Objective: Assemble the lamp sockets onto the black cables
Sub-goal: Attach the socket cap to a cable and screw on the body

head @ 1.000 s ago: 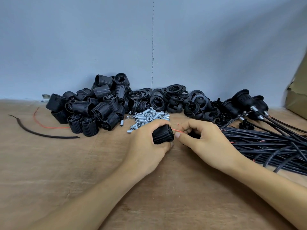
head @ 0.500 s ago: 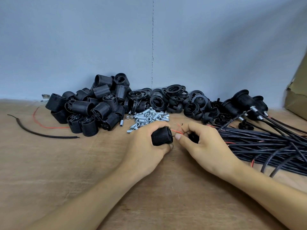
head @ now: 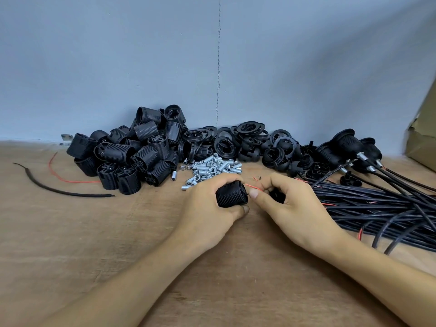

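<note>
My left hand (head: pixel 207 208) grips a ribbed black lamp socket (head: pixel 231 194) lying on its side above the wooden table (head: pixel 94 244). My right hand (head: pixel 290 204) pinches a thin red wire (head: pixel 253 187) that runs into the socket's right end, and a black part sits hidden in its palm. A bundle of black cables (head: pixel 377 206) stretches to the right from that hand. A heap of ribbed sockets (head: pixel 132 154) lies at the back left.
Black rings and caps (head: pixel 250 142) are piled at the back middle, with small metal threaded tubes (head: pixel 210 168) in front. Assembled sockets on cables (head: pixel 349 147) lie at the back right. A loose black cable (head: pixel 59 191) and red wire (head: pixel 70 181) lie left. A cardboard box (head: pixel 422 138) stands far right.
Both hands have stayed nearly in place. My right hand's fingers have shifted slightly along the red wire at the socket's end.
</note>
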Action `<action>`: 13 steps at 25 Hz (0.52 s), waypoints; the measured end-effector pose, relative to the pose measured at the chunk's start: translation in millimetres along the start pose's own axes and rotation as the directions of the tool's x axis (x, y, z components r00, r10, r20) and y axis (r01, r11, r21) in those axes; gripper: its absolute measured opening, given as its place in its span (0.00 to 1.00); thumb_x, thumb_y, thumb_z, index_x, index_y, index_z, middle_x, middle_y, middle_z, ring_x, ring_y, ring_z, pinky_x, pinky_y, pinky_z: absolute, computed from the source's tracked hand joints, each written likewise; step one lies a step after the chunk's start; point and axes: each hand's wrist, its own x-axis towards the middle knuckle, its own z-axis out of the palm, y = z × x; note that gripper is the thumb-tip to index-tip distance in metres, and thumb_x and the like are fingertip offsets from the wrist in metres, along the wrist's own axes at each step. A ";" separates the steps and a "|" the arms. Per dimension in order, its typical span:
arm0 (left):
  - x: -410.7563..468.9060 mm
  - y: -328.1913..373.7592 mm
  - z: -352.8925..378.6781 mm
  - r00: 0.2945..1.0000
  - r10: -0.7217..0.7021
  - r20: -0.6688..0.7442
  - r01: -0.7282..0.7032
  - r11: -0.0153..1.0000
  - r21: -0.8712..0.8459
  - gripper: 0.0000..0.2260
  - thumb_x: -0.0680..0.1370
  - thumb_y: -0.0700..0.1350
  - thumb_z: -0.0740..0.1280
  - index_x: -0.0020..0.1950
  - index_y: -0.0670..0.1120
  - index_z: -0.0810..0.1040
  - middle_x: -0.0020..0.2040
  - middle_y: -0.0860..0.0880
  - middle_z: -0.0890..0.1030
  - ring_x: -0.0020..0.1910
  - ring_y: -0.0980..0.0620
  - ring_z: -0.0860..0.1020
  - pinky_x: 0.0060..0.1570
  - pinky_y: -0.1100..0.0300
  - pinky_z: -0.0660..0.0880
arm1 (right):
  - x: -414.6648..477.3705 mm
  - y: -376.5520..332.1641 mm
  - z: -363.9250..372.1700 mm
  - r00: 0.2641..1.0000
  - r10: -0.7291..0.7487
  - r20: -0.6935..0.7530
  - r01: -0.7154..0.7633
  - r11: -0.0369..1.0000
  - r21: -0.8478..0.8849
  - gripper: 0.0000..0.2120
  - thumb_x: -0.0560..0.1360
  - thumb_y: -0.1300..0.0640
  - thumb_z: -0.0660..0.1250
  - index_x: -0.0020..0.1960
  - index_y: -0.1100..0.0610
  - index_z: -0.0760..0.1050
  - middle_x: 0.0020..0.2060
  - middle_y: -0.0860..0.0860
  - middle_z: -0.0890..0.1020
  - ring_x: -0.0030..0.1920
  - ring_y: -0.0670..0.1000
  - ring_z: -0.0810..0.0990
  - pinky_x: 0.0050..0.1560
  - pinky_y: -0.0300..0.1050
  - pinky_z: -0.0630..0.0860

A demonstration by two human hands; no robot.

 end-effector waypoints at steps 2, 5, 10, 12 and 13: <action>-0.3 0.2 -0.2 1.000 0.007 0.011 -0.007 1.000 -0.002 0.17 0.67 0.40 0.79 0.48 0.58 0.82 0.41 0.59 0.83 0.43 0.59 0.81 0.46 0.63 0.75 | 0.4 0.7 0.2 1.000 -0.004 -0.004 0.004 1.000 0.006 0.09 0.78 0.54 0.70 0.40 0.48 0.78 0.32 0.40 0.80 0.37 0.40 0.77 0.41 0.31 0.69; -0.9 0.1 -0.5 1.000 0.005 0.003 -0.005 1.000 -0.003 0.17 0.67 0.40 0.79 0.47 0.59 0.82 0.42 0.60 0.83 0.43 0.60 0.81 0.45 0.67 0.74 | 0.9 0.7 0.9 1.000 0.001 0.023 -0.001 1.000 -0.013 0.12 0.79 0.55 0.70 0.37 0.47 0.75 0.30 0.36 0.77 0.34 0.40 0.74 0.38 0.32 0.67; -1.7 0.0 -0.6 1.000 -0.003 0.003 0.003 0.999 -0.044 0.17 0.67 0.40 0.80 0.47 0.58 0.82 0.43 0.61 0.84 0.45 0.61 0.81 0.45 0.72 0.72 | 1.9 -0.7 0.5 0.998 0.029 0.063 -0.032 0.999 0.043 0.14 0.80 0.55 0.68 0.35 0.50 0.73 0.29 0.43 0.74 0.34 0.45 0.71 0.40 0.45 0.70; -2.1 0.7 -1.5 1.000 0.002 0.023 -0.001 0.999 -0.040 0.16 0.67 0.40 0.79 0.48 0.57 0.83 0.43 0.59 0.84 0.45 0.60 0.82 0.45 0.70 0.73 | 0.6 -1.2 1.0 0.997 0.027 0.073 -0.031 0.998 0.053 0.14 0.80 0.56 0.68 0.36 0.53 0.74 0.30 0.44 0.74 0.34 0.46 0.70 0.40 0.47 0.69; -2.3 1.1 -1.8 1.000 0.004 0.030 -0.002 0.999 -0.035 0.16 0.68 0.40 0.79 0.49 0.57 0.83 0.43 0.59 0.84 0.45 0.60 0.82 0.45 0.70 0.74 | 0.0 -1.1 1.2 0.996 0.028 0.079 -0.032 0.998 0.050 0.14 0.80 0.56 0.68 0.36 0.56 0.75 0.30 0.46 0.73 0.34 0.46 0.70 0.40 0.48 0.69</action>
